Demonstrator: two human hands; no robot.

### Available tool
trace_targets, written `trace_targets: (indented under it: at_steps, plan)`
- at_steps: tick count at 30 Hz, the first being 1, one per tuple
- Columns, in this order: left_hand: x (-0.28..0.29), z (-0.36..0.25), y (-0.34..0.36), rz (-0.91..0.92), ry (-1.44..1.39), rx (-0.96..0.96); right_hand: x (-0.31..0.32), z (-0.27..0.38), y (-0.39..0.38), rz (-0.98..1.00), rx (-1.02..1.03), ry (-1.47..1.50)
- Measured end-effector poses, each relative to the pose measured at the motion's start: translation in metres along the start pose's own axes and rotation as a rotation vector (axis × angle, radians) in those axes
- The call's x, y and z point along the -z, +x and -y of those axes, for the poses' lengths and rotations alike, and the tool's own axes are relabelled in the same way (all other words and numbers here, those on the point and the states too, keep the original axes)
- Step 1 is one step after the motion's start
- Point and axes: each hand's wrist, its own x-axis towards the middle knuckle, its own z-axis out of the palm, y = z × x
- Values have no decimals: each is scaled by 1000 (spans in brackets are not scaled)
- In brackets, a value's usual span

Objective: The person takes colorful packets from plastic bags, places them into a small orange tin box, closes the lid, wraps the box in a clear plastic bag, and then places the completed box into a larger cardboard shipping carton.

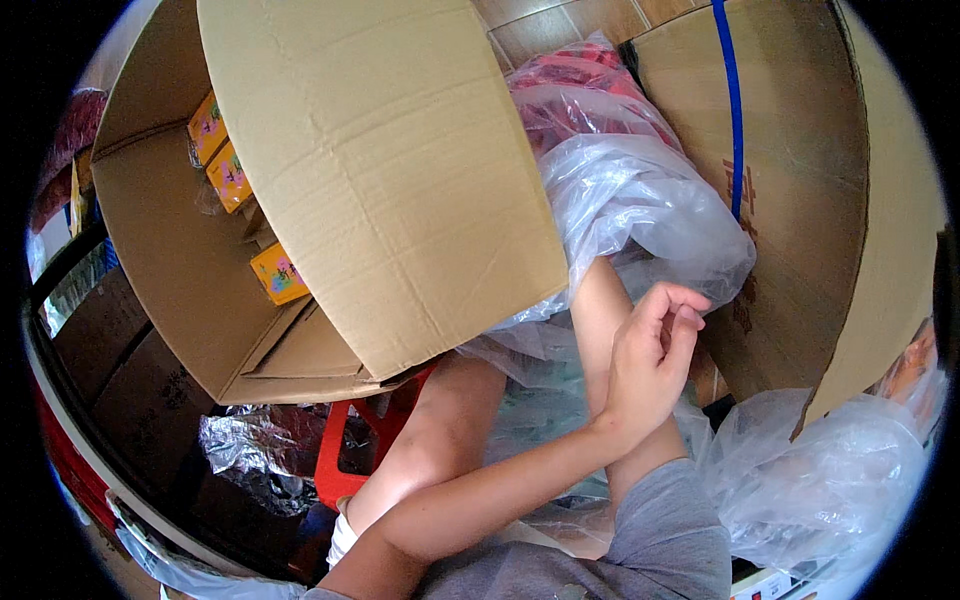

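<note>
My left forearm crosses from the lower left over my right arm [603,335]. My left hand [650,355] is closed, its fingers curled toward the thumb. The fingertips are at the lower edge of a clear plastic bag [640,200]; whether they pinch the film or something small is not visible. My right arm reaches up to the bag, and the plastic hides the right hand and its fingers. Red material in clear wrapping [590,95] lies beyond the bag.
An open cardboard box [170,260] at the left holds yellow-orange packs [230,175], with a large flap [390,170] hanging over it. Another cardboard box [800,200], with a blue strap [735,110] before it, stands right. Crumpled plastic [820,480] lies lower right; a red plastic frame [335,455] shows by my knee.
</note>
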Motion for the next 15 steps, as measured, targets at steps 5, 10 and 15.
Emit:
trace_targets:
  at_steps: [5, 10, 15]
  plan:
    - [0, 0, 3, -20, -47, -7, -2, 4, 3, 16, 0, 3]
    - [-6, -1, 0, -2, -29, -11, 2, 0, 3, 13, -6, 19]
    - [-2, -3, -2, -42, -16, -52, 9, 8, -15, 8, 23, 164]
